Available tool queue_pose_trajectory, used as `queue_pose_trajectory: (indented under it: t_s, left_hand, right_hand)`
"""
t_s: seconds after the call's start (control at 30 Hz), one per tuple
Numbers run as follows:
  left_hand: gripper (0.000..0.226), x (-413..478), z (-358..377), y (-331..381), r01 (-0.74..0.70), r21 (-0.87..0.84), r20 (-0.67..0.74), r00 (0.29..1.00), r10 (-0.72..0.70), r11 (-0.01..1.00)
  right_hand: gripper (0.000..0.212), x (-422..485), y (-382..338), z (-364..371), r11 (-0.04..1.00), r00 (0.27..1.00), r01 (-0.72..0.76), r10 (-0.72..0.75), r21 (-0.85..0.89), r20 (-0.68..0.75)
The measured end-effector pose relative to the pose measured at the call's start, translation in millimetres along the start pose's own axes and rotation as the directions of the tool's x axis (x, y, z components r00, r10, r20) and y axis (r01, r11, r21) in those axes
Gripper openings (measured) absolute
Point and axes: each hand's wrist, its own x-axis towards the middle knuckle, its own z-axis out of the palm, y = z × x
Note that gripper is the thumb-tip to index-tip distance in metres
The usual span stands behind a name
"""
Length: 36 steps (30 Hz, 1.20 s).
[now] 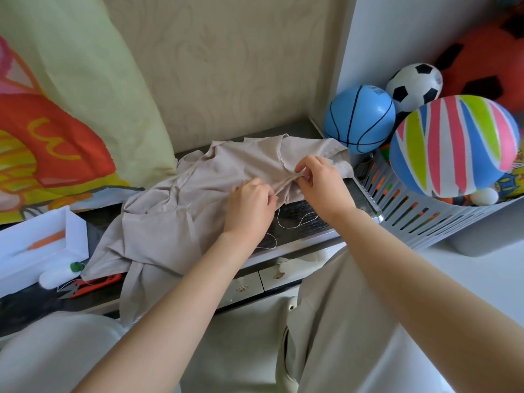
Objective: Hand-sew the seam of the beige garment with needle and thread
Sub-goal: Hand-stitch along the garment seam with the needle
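The beige garment [181,211] lies crumpled across the dark tabletop [300,219], one end hanging over the front edge. My left hand [249,205] pinches a raised fold of the seam at the garment's right part. My right hand [320,177] pinches the same fold just to the right, fingertips curled against the cloth. A thin white thread [295,222] loops from between the hands down over the table. The needle itself is too small to make out.
A white box [42,245] holding an orange tool sits at the left, with a white thread spool [61,275] and orange snips [93,285] in front. A grey basket [425,211] of balls stands right, with a blue ball [360,119]. A colourful curtain [56,109] hangs left.
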Motion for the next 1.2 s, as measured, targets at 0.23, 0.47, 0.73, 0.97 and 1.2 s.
queue_pose_trajectory:
  t_s: [0.23,0.47,0.73,0.97,1.2]
  left_hand:
    - [0.021,0.1,-9.7,-2.9,-0.024,-0.04,0.026,0.999,0.025,0.999]
    - [0.021,-1.4,-11.7,-5.3,-0.042,-0.027,0.067,0.997,0.044,0.999]
    - [0.011,-8.5,-19.7,-0.8,-0.067,-0.022,0.081,0.994,0.069,0.997]
    - [0.014,-15.3,-27.0,-6.6,-0.066,0.102,0.09,0.994,0.056,0.993]
    - [0.018,-22.2,-32.7,-17.3,-0.044,0.209,0.113,0.993,0.02,0.977]
  right_hand:
    - [0.014,1.7,3.6,2.9,0.994,0.999,-0.023,0.02,-0.105,-0.032]
    - [0.042,-5.3,-3.9,6.9,0.948,0.941,0.313,-0.303,-0.046,0.151]
    - [0.009,-4.8,-4.4,1.9,0.984,0.98,0.175,-0.177,0.032,0.095]
    - [0.006,-4.4,-5.5,0.7,0.998,0.996,0.058,-0.058,0.012,0.062]
    - [0.023,-10.0,-8.9,5.9,0.957,0.97,0.229,-0.208,-0.18,0.129]
